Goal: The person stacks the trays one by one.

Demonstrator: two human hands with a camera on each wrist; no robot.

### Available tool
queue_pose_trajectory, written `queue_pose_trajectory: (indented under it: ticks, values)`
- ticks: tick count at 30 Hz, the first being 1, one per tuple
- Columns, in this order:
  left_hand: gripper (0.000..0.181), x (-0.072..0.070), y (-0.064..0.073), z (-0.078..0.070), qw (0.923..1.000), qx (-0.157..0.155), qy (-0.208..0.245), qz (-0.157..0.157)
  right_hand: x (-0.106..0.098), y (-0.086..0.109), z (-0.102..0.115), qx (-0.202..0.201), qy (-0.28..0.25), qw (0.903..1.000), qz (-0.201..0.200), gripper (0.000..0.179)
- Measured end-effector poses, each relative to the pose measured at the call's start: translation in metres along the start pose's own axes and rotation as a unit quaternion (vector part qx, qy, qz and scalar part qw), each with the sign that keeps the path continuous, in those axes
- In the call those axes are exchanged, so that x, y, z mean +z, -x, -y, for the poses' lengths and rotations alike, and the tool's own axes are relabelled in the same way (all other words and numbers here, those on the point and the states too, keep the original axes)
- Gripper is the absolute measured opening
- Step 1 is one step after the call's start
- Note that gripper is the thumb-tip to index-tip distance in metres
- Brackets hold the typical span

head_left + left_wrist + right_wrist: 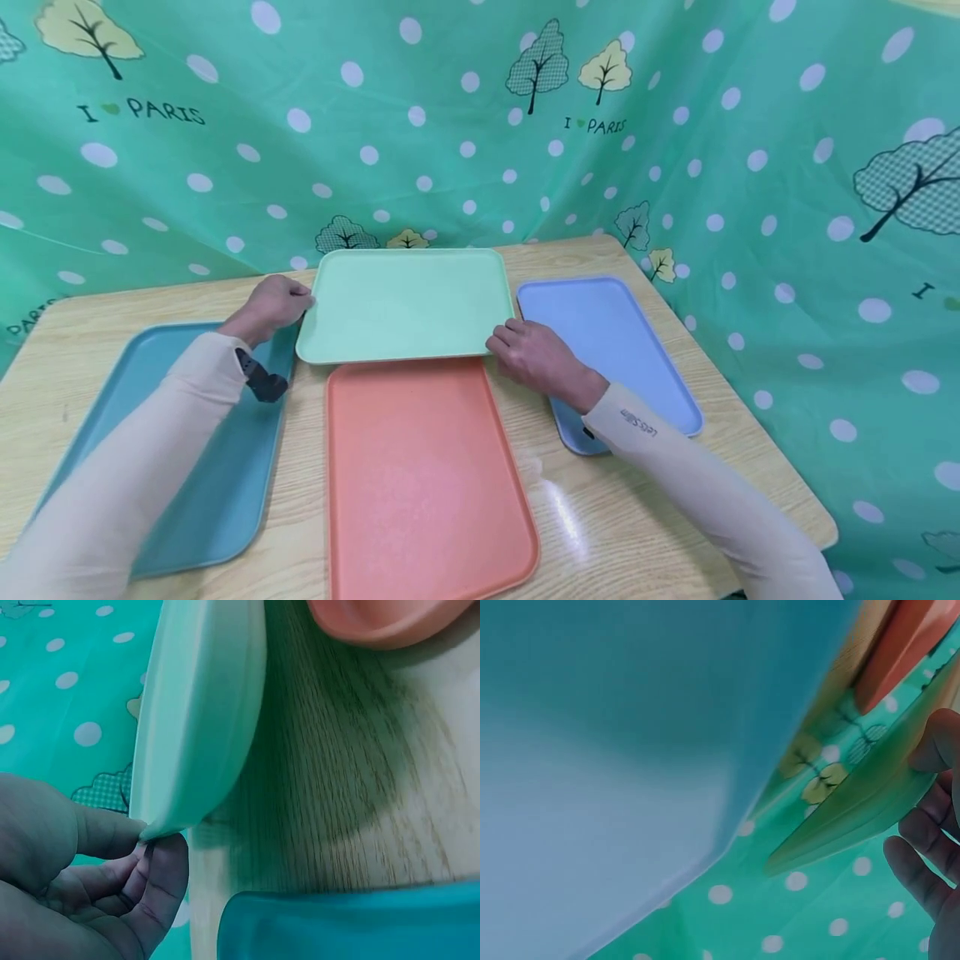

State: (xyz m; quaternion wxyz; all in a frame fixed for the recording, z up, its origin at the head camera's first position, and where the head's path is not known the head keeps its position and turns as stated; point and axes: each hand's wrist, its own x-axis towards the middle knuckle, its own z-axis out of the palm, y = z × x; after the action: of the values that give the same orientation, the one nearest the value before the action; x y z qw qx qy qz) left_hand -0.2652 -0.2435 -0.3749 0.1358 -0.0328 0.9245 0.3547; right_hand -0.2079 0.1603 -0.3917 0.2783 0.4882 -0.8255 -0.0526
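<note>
Three of the four trays lay on the counter, and the fourth — the green tray — was in my hold, so I judged the laying-out most of the way along and this one piece unfinished. The teal tray was down on my left, the salmon tray in the middle, and the lavender-blue tray on my right, all three with their long sides running away from me. Part of the teal tray was under my left sleeve and part of the lavender-blue one under my right.

The green tray was turned crosswise at the far end, its near edge overlapping the far end of the salmon tray from my viewpoint. My left grip pinched its left short side between thumb and fingers; my right grip pinched the rim at its near right corner, thumb on top. At the left end the tray stood apart from the wood; whether its far edge touched anything, I could not tell.

What was left, as far as I could judge, was settling the green tray and letting go — neither was done yet. None of the other three trays had anything lying in it that I could see.
</note>
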Motion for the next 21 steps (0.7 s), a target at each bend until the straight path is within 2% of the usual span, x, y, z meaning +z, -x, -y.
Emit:
queue_pose_trajectory:
  ticks: [5,12,17,21]
  values:
    - [0.034,-0.004,0.008,0.0,0.9998,0.01,-0.011,0.01,-0.012,0.002,0.014,-0.018,-0.005,0.9996,-0.019,0.014]
    - [0.033,-0.007,0.018,0.0,0.999,0.034,-0.028,0.005,-0.032,0.004,0.039,-0.037,0.0,0.999,-0.026,0.012]
    - [0.025,-0.007,0.022,0.002,0.9984,0.046,-0.033,0.006,-0.043,0.006,0.057,-0.048,-0.013,0.9986,-0.019,0.031]
    - [0.032,-0.007,0.026,0.004,0.9981,0.05,-0.035,0.012,-0.048,0.008,0.067,-0.054,-0.015,0.9982,-0.021,0.038]
